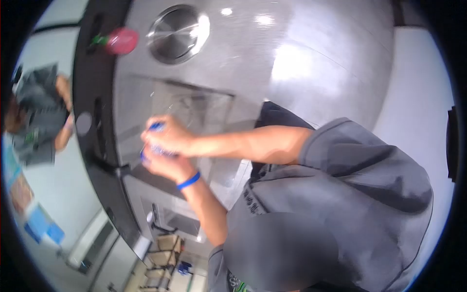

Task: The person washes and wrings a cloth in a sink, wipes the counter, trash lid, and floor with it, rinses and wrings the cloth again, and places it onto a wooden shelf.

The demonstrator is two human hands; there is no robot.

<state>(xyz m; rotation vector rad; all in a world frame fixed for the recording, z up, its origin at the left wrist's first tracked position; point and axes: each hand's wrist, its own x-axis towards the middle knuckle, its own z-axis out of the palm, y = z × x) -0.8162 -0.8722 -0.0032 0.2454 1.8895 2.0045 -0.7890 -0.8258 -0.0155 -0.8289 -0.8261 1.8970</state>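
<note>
My right hand (171,135) and my left hand (168,163) are close together over the grey sink (219,104). The left wrist wears a blue wristband (188,181). Both hands have curled fingers. Between them shows a small blue and shiny clear thing (158,150), blurred and mostly covered, so its kind does not show. Clear droplets or glints appear just beyond the hands. A dark tap (109,166) juts out from the ledge close to my left hand.
A pink bottle with a green top (121,41) stands by the dark ledge (95,73). Near it is a round steel lid or bowl (178,34) on the steel counter (243,44). A mirror-like panel (73,168) reflects a person. Shelves with boxes (168,248) stand farther off.
</note>
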